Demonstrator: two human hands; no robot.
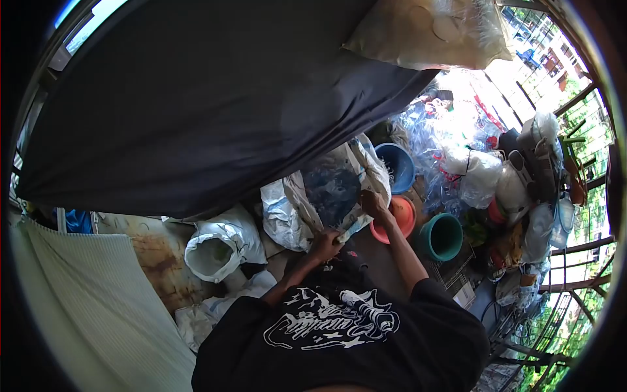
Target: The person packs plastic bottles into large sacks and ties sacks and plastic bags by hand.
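Observation:
A large white sack (282, 208) stands in front of me with its mouth wide and a dark bluish heap of what looks like clear plastic (332, 191) inside. My left hand (324, 247) is closed on the near edge of the sack's rim, where the cloth is bunched. Farther right, my right hand (373, 204) grips the right side of the same rim. The fingertips of both hands are partly hidden. Close by the right hand are an orange basin (406, 215) and a blue bucket (410, 166).
A green bucket (455, 228) stands to the right, with piled clear plastic (421, 134) behind it. A dark cloth (215, 98) hangs across the upper left. Another white sack (241, 235) is at left, near a striped pale cloth (98, 281). Bagged items (516, 186) line the barred right side.

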